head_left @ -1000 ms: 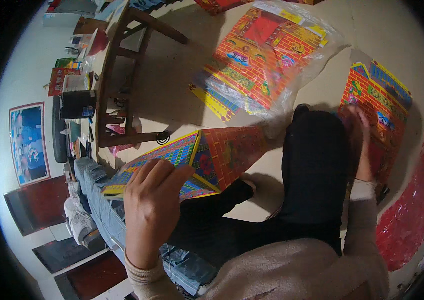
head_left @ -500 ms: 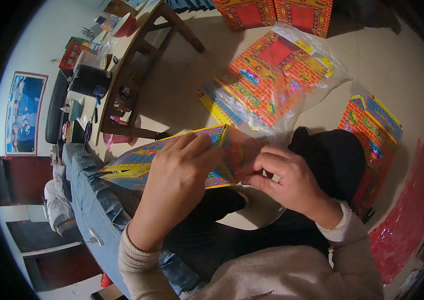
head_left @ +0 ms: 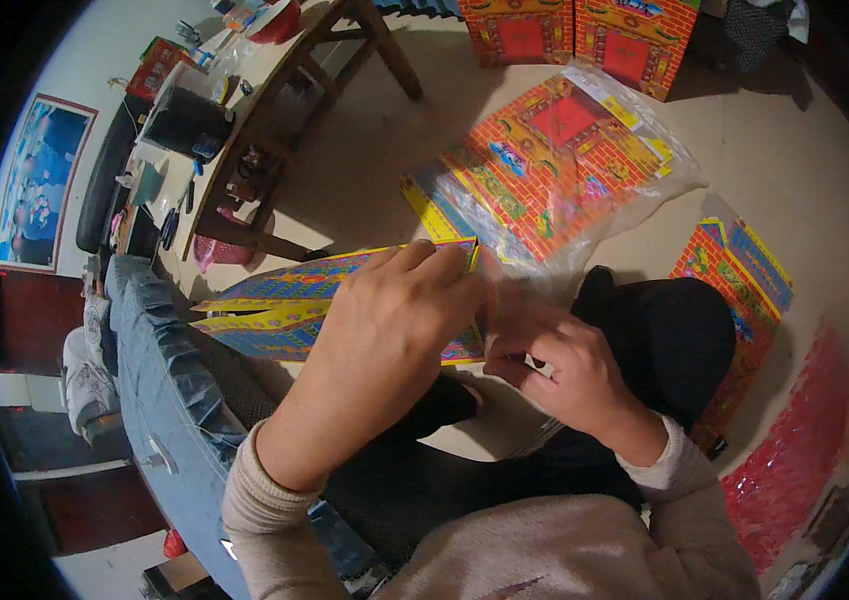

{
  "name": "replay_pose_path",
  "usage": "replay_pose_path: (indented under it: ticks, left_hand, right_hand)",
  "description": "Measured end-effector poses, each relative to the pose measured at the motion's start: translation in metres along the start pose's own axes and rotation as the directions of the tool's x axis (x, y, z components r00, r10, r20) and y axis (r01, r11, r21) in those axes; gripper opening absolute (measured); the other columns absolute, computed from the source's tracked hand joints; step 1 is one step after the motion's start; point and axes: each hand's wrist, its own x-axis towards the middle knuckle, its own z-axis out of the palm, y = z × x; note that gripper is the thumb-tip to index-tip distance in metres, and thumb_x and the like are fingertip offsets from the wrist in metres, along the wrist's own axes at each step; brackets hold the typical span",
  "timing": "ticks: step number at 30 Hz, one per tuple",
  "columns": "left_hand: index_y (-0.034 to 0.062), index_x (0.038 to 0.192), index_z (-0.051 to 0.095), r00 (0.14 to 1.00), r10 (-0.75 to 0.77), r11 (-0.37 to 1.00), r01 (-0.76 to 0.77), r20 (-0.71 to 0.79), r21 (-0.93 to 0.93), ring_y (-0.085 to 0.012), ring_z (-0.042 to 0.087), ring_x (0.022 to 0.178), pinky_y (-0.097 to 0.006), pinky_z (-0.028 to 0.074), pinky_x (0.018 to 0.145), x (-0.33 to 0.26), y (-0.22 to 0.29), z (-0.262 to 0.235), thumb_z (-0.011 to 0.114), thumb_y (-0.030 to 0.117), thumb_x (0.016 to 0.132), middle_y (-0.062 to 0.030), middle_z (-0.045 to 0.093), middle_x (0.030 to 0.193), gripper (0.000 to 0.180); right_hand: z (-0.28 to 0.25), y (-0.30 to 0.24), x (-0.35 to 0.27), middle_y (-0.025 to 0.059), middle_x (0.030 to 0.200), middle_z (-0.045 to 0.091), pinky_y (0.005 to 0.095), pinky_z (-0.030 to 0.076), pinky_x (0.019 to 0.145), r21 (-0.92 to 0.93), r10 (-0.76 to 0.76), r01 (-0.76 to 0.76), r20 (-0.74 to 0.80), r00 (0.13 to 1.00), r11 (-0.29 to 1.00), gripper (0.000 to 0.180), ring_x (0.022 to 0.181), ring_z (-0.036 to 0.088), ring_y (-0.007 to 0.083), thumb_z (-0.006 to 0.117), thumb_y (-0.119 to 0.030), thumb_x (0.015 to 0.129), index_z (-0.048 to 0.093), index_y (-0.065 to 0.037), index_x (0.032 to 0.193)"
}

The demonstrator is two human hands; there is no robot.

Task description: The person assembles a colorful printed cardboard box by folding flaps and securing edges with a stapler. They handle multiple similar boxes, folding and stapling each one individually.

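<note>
My left hand [head_left: 390,305] is closed over the upper edge of a folded printed cardboard piece [head_left: 285,308], patterned in blue, red and yellow. It lies roughly level above my lap, and its left end gapes between two yellow-edged layers. At the right end of the cardboard, my right hand [head_left: 570,370] has its thumb and index finger curled together in a pinch. Its other fingertips are smeared by motion, and what they pinch is hidden. My black-trousered knee [head_left: 660,330] is just beyond the right hand.
On the floor ahead, a clear plastic bag [head_left: 665,180] covers brick-patterned printed sheets [head_left: 545,170]. More printed cardboard [head_left: 725,270] lies right of my knee, near red plastic film [head_left: 795,440]. Upright printed boxes [head_left: 635,45] stand at the back. A wooden table [head_left: 295,75] is at left.
The view has shifted slightly. My left hand remains on the cardboard's upper edge, while my right hand has moved a little at its right end, its fingers blurred.
</note>
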Motion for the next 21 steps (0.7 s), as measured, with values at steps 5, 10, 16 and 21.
replay_pose_path:
  ticks: [5,10,16,21]
  left_hand:
    - [0.0034,0.097,0.066,1.000,0.004,1.000,-0.004,0.019,-0.010,-0.0355,0.066,0.096,-0.047,0.055,0.082,0.000,0.001,-0.002,0.067,0.000,0.074,-0.0133,0.062,0.095,0.023]
    - [0.0019,0.102,0.068,0.999,-0.004,1.000,0.005,0.047,-0.022,-0.0362,0.066,0.098,-0.047,0.055,0.084,0.002,0.000,-0.002,0.067,0.000,0.074,-0.0139,0.063,0.097,0.028]
    - [0.0013,0.104,0.069,0.999,-0.014,0.999,0.016,0.041,-0.033,-0.0360,0.066,0.099,-0.047,0.055,0.085,-0.001,0.000,0.000,0.067,0.000,0.074,-0.0139,0.063,0.097,0.029]
    - [0.0017,0.104,0.070,1.000,-0.009,0.999,0.010,0.030,-0.043,-0.0349,0.066,0.098,-0.045,0.055,0.084,-0.002,-0.001,0.000,0.067,0.002,0.076,-0.0130,0.063,0.096,0.028]
  right_hand:
    - [0.005,0.000,-0.004,0.0076,0.089,0.069,0.0420,0.057,0.072,0.010,-0.023,0.023,-0.009,1.000,1.000,0.017,0.084,0.070,0.0304,0.086,-0.013,0.081,0.074,-0.009,0.092]
    - [0.011,-0.003,0.000,0.0078,0.088,0.068,0.0423,0.057,0.074,-0.103,-0.031,0.027,-0.046,0.998,0.994,0.018,0.084,0.069,0.0300,0.084,-0.014,0.083,0.073,-0.010,0.096]
    - [0.015,-0.010,0.003,0.0078,0.088,0.064,0.0410,0.056,0.073,-0.307,-0.146,0.143,0.012,0.989,0.941,0.019,0.082,0.067,0.0285,0.080,-0.017,0.087,0.072,-0.010,0.102]
    - [0.022,-0.008,-0.001,0.0084,0.093,0.063,0.0377,0.055,0.073,-0.503,-0.311,0.277,0.017,0.950,0.819,0.021,0.084,0.065,0.0250,0.075,-0.016,0.088,0.072,-0.009,0.108]
